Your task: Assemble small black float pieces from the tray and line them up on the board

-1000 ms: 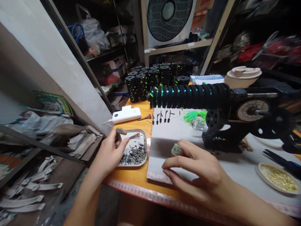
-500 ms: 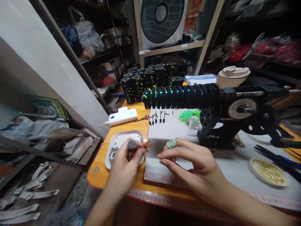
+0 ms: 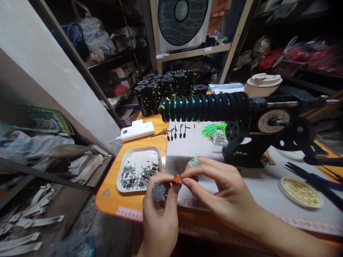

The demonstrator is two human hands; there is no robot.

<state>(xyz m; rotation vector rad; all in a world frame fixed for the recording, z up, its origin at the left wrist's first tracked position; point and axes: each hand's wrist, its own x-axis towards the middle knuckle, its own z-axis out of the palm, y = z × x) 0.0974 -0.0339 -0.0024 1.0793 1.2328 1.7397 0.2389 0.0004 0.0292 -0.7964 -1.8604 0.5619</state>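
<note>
Bundle (image 3: 177, 178), orange at its end, sits pinched between thumb and forefinger of your left hand (image 3: 160, 217), at their tips. Thumb and forefinger of your right hand (image 3: 223, 182) nearly meet at its right side; whether they grasp it cannot be told. Your tray (image 3: 120, 171) lies beyond, leftward.

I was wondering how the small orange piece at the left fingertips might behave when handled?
The orange piece is probably light, since the left hand pinches it with just thumb and finger. The thin strands showing above it look fine enough to bend easily. Being so small, it may slip from the grasp readily.
</note>
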